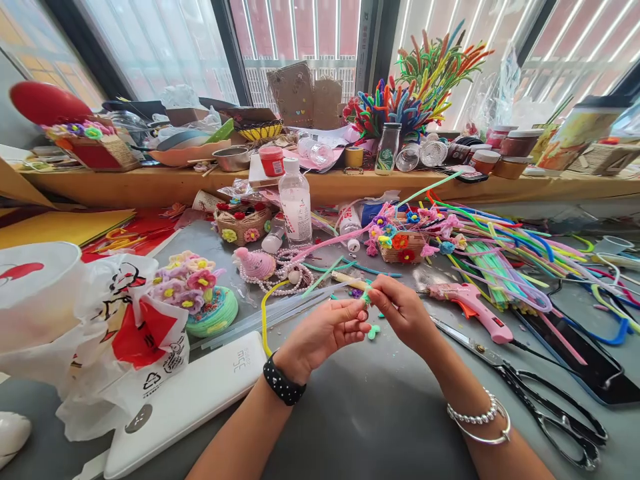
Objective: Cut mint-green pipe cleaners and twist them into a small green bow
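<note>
My left hand (320, 333), with a black dotted band at its wrist, and my right hand (403, 308), with silver bracelets, meet above the middle of the grey table. Between their fingertips they pinch a small mint-green pipe cleaner piece (367, 292); fingers cover part of it. Just below lies another small green pipe cleaner piece (373, 332). A pink glue gun (475, 308) rests to the right of my right hand, near large black-handled scissors (530, 387). Behind my hands are a pale stick (347, 279) and a light green pipe cleaner (325, 275).
On the left are a white power bank (200, 400), a plastic bag (135, 320) and a flower-topped green cushion shape (215, 312). A clear bottle (296, 207) stands behind. Bundled pipe cleaners (505, 267) and a dark phone (585, 360) lie right; a cluttered ledge (320, 185) runs along the back.
</note>
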`<state>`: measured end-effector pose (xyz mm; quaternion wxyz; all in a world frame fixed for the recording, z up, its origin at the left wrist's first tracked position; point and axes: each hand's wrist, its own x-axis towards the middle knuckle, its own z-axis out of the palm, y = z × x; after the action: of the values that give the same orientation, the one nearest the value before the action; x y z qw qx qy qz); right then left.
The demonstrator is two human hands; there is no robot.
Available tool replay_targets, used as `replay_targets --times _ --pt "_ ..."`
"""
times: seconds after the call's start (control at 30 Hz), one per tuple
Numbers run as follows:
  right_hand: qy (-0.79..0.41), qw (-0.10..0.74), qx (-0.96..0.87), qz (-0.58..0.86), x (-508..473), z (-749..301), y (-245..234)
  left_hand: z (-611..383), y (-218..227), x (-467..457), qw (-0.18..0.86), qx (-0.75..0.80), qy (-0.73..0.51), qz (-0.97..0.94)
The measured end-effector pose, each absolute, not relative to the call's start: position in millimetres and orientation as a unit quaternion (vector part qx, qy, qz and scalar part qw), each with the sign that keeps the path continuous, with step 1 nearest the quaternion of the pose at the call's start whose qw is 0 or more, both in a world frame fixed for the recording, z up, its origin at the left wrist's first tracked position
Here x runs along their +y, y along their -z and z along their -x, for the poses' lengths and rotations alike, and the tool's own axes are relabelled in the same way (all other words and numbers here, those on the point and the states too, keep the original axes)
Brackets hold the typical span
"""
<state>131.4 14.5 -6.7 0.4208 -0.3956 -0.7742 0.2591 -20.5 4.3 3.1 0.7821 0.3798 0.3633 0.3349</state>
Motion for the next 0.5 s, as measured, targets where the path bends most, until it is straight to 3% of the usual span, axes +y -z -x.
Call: replay_targets --times 0.1,0.23,0.3,0.4,0.5 --pt "-0.313 0.425 -0.741 0.415 15.3 -130.0 8.5 17.5 -4.0 2.3 0.598 0.418 -0.384 -0.565" --pt "-0.361 0.445 -0.688 0.445 14.6 -126.3 11.4 15.5 1.6 0.9 0.162 0.437 -0.405 -0.787" --pt "-0.373 0.448 -0.674 0.455 14.1 -124.8 12.6 15.4 5.8 0.7 0.002 0.423 -0.384 -0.821" --pt "-0.38 0.446 -0.668 0.459 13.8 -123.1 13.9 16.4 10.0 0.1 -0.144 0.412 -0.369 -0.82" --pt "-0.378 0.445 -0.672 0.456 13.7 -122.4 14.2 18.4 10.8 -0.7 -0.222 0.385 -0.361 -0.82"
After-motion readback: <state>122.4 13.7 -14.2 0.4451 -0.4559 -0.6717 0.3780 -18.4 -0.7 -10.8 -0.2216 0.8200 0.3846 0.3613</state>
